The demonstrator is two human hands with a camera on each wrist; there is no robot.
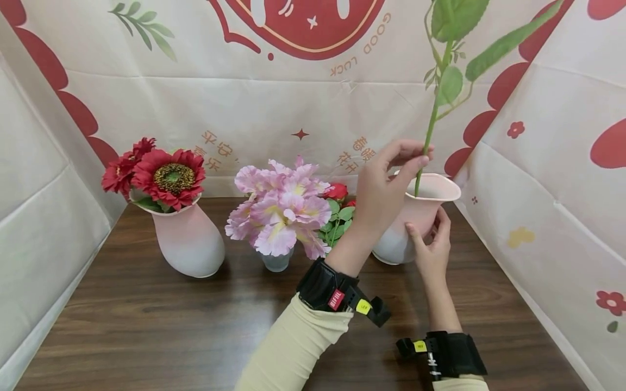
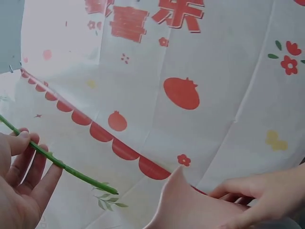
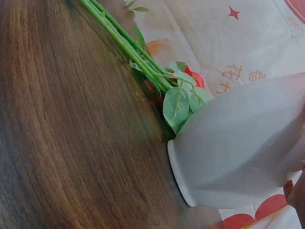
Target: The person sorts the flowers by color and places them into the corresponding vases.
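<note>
Toward the far right corner of the worktop (image 1: 195,331) rests a pink-and-white vase (image 1: 423,212) with a flared mouth. The right hand (image 1: 434,244) grips its near right side, thumb on the wall and fingers curled round it. Beside the vase's mouth, the left hand (image 1: 383,187) pinches a green stem (image 1: 431,127) between thumb and fingers. The stem rises with a slight lean to the right, bearing broad leaves; its top runs out of view. In the head view its lower end overlaps the mouth, while the left wrist view shows the tip apart from the rim.

Near the middle of the far edge, pink flowers (image 1: 281,209) fill a small cup (image 1: 276,260), with red roses (image 1: 335,191) between them and the vase. Toward the far left corner, a second vase (image 1: 188,239) holds red flowers (image 1: 171,176).
</note>
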